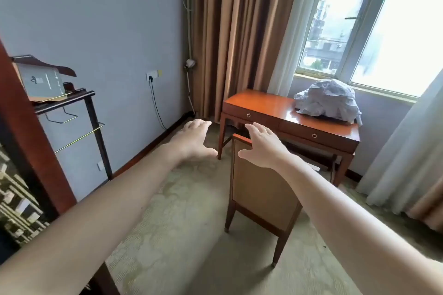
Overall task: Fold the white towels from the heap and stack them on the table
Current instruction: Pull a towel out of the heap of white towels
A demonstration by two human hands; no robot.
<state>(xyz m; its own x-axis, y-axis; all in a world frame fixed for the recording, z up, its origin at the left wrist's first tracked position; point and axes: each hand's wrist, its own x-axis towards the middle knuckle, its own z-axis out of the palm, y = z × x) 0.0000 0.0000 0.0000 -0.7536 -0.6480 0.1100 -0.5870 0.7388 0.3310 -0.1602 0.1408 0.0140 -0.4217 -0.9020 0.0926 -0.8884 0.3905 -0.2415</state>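
Note:
A crumpled heap of white towels lies on the right end of a glossy wooden table under the window. Both my arms stretch forward at mid-frame, well short of the table. My left hand hovers over the carpet with spread fingers, palm down, holding nothing. My right hand hovers above the back of a chair, its fingers spread as well and empty. Neither hand touches the towels or the table.
A wooden chair with a woven back stands pushed in at the table's front. A dark valet stand with a book is at the left wall. Brown curtains hang behind the table. Green carpet covers the floor.

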